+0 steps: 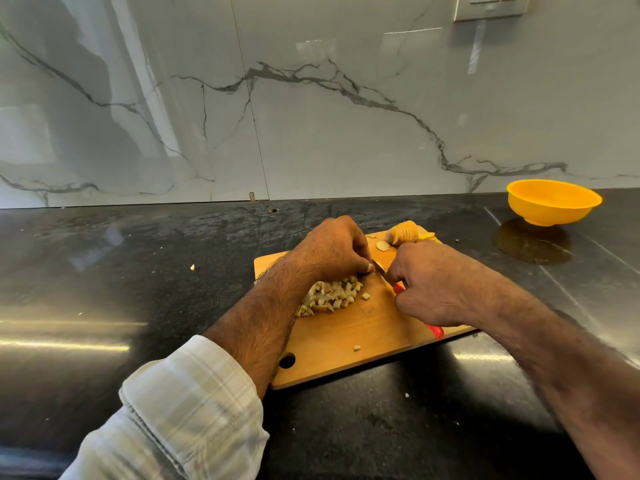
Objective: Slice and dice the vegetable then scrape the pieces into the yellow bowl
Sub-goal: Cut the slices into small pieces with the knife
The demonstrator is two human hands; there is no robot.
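Observation:
A wooden cutting board [349, 337] lies on the dark counter. A pile of diced pale vegetable pieces [332, 296] sits on its left half. At the board's far end rests a sliced yellow chunk of the vegetable [403, 233] with a loose slice [382, 246] beside it. My right hand [436, 284] grips a red-handled knife [437, 330], its blade pointing toward my left hand. My left hand [332, 249] is curled, fingertips pinching something small at the blade; what it holds is hidden. The yellow bowl [550, 202] stands at the back right, apart from the board.
A few stray pieces lie on the counter, one [192, 267] to the left of the board and one [407, 395] in front of it. A marble wall runs behind the counter, with a socket plate [491, 6] at the top right.

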